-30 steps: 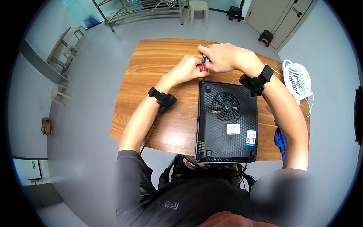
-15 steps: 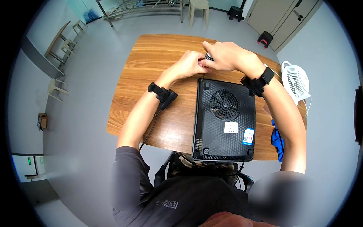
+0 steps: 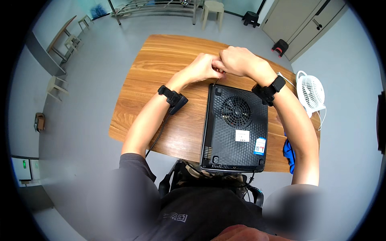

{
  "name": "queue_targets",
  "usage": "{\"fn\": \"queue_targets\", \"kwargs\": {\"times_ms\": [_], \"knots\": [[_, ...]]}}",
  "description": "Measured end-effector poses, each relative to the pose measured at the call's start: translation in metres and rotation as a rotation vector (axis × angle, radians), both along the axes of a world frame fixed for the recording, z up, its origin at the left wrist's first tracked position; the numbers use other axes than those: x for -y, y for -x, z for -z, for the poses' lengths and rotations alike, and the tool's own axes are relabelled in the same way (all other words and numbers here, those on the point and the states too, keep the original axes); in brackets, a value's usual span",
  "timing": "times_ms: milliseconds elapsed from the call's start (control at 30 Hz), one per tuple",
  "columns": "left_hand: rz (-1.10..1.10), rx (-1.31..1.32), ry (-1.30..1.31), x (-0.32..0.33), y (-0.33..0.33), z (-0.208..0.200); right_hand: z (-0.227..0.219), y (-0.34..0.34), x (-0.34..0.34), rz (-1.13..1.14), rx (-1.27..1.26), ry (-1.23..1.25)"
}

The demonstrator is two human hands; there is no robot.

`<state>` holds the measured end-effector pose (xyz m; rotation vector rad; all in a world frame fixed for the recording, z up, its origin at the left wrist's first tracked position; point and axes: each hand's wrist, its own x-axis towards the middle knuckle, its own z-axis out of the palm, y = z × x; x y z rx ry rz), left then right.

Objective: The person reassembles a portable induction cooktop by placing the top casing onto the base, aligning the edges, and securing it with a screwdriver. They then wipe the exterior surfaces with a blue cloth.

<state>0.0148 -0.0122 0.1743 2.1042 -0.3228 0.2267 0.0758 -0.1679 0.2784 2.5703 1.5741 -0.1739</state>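
Note:
A black induction cooker (image 3: 245, 150) lies upside down at the table's near edge, its round fan grille (image 3: 236, 112), corner feet and two labels facing up. Just beyond its far left corner my two hands meet. My left hand (image 3: 204, 67) is closed, thumb and fingers pinched together. Over and against it curls my right hand (image 3: 238, 61), also closed, knuckles up. What they grip is mostly hidden by the fingers. A thin dark piece (image 3: 216, 81) runs from below the left fingertips toward the cooker's corner; whether it is a cord or a shaft I cannot tell.
The wooden table (image 3: 161, 54) carries a white fan (image 3: 312, 93) at its right edge, with a blue cloth-like item (image 3: 288, 154) nearer me. A black cable (image 3: 157, 138) trails from my left wrist's black device. Stools and a metal rack stand beyond.
My right hand's fingers have turned and closed in, covering a black-and-white patterned piece that showed between the hands earlier. The left hand keeps its pinch. The whole view has shifted slightly.

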Motion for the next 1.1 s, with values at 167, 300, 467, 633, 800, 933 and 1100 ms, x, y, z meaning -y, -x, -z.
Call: {"fn": "queue_targets", "kwargs": {"times_ms": [167,300,467,633,800,933,1100], "knots": [[-0.035,-0.076,-0.165,-0.009,-0.009,0.001,0.012,-0.018,0.017,-0.222,0.032,-0.183],[-0.024,-0.096,-0.135,-0.009,-0.009,0.002,0.004,-0.015,0.01,-0.053,-0.054,-0.055],[-0.003,0.028,-0.02,-0.008,-0.009,0.004,-0.001,-0.013,0.0,0.022,0.042,0.083],[-0.048,-0.004,-0.054,-0.011,-0.01,0.011,-0.005,-0.005,-0.001,-0.005,0.089,0.068],[-0.045,-0.051,-0.064,-0.013,-0.005,0.005,0.011,-0.019,0.011,-0.2,0.041,-0.132],[-0.01,-0.024,-0.017,-0.013,-0.007,0.009,0.001,-0.011,-0.001,0.0,0.023,-0.031],[-0.034,0.038,0.044,-0.007,-0.007,0.015,-0.002,-0.01,-0.009,0.087,0.054,0.012]]}}
